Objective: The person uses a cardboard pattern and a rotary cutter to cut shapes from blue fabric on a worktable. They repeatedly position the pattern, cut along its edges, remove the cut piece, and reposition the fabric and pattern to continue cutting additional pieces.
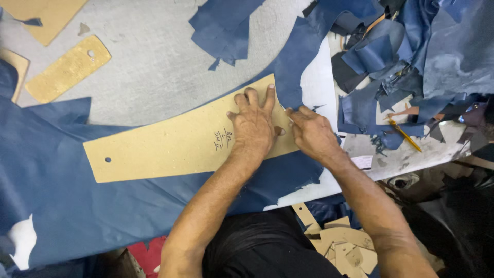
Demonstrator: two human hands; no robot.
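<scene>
Left hand (253, 125) flat on cardboard template (175, 144); right hand (311, 133) grip closed, contents unclear, at its edge.

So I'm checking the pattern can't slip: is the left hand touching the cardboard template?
Touching. The head view shows the left hand pressed flat on the cardboard template, fingers spread near its right edge, no gap visible.

Leather-cutting workshop. Grey desk (154, 67) spread with a blue leather sheet (77, 206); heaped blue offcuts (406, 46) at one end; tan board cutting patterns (180, 144) lying flat, with smaller pattern pieces (342, 244) stacked below the desk edge.
</scene>
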